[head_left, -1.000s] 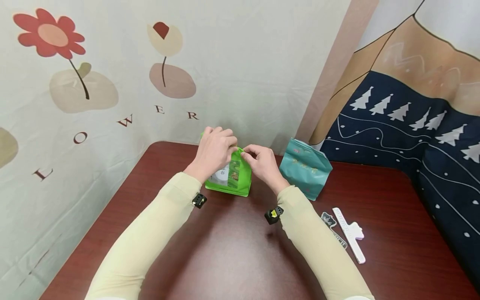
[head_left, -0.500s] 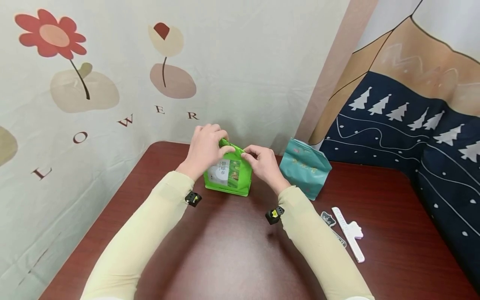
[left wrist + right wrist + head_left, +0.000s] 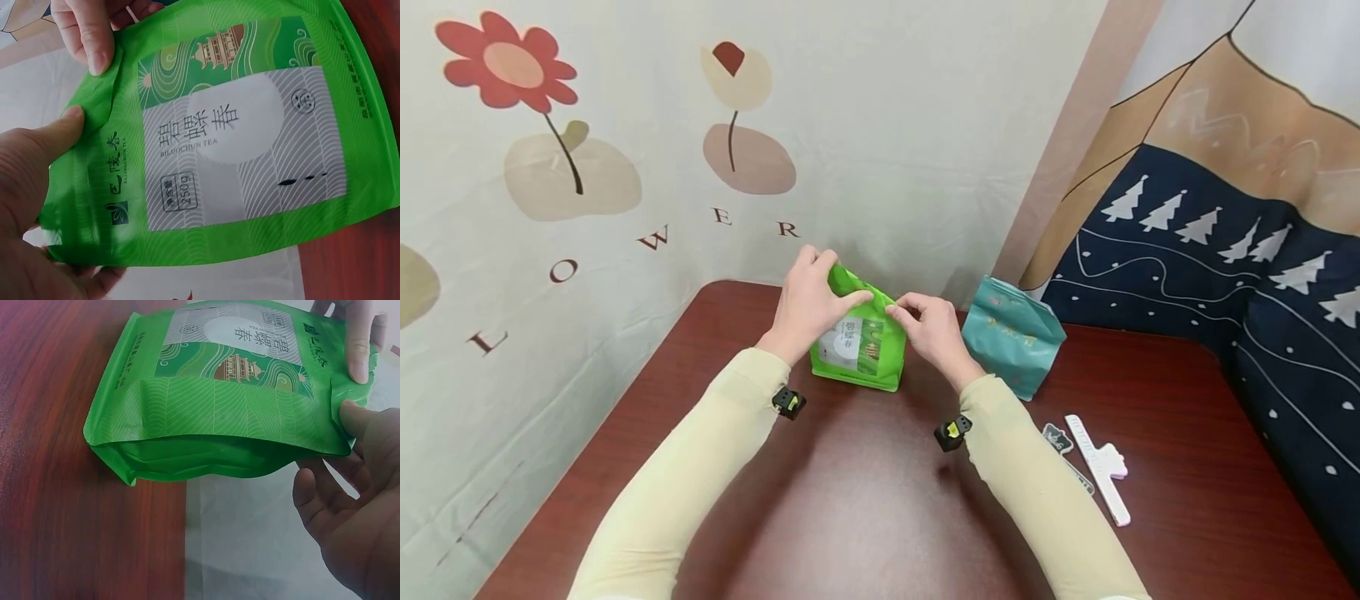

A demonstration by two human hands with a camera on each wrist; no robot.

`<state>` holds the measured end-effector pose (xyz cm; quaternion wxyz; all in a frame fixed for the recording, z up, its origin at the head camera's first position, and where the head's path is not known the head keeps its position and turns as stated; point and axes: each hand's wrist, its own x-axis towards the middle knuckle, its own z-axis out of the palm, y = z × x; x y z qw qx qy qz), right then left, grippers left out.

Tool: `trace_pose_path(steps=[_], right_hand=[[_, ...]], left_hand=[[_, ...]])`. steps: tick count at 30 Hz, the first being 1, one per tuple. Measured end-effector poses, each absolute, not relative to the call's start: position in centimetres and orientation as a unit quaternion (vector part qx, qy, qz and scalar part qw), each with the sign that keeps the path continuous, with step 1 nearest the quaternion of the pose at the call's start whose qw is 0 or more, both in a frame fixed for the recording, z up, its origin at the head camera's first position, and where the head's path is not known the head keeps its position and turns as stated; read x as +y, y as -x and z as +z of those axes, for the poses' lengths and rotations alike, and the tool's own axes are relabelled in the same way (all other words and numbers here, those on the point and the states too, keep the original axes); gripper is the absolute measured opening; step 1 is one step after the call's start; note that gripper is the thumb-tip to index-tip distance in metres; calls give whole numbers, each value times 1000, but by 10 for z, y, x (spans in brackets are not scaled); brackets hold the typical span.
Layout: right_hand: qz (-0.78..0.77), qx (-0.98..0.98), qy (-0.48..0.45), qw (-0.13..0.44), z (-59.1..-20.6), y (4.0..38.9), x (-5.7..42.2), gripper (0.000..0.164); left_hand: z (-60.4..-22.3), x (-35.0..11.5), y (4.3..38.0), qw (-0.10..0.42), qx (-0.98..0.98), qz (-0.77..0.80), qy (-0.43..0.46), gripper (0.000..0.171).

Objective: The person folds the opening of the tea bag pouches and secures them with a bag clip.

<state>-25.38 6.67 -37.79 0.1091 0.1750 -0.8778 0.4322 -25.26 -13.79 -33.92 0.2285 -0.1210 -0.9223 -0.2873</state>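
- Green tea bag (image 3: 859, 346), one, its front marked "Biluochun Tea" and 250g; standing upright on the reddish-brown table (image 3: 865, 467), in front of the person, between and below both hands.
- Handling, by judgement: probably weighing little; the film looking soft and likely bending easily, its glossy face perhaps sliding under a loose touch; tearing seeming unlikely, though the contents may be crushing under a hard squeeze; the side gusset (image 3: 212, 459) seeming ready to give inward.
- Best hold, by judgement: the flat top edge, one grip near each corner, leaving the fuller lower body unpressed.
- Left hand (image 3: 807, 302): pinching the bag's top at its left part, thumb lying across the front, other fingers reaching behind.
- Right hand (image 3: 934, 331): pinching the top right corner between thumb and fingers, the film there creasing and folding; the hand sitting above and to the right of the printed front.
- Teal bag (image 3: 1013, 337), one; standing just beyond the right hand, to its right.
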Motion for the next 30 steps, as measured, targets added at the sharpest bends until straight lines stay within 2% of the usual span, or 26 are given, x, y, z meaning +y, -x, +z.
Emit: trace_pose_path(steps=[15, 30], right_hand=[[411, -887, -191, 86, -379, 249, 74, 23], [388, -894, -212, 72, -375, 235, 103, 26]], left_hand=[[-346, -136, 252, 209, -914, -327, 118, 56], [-344, -136, 251, 194, -920, -321, 114, 56]])
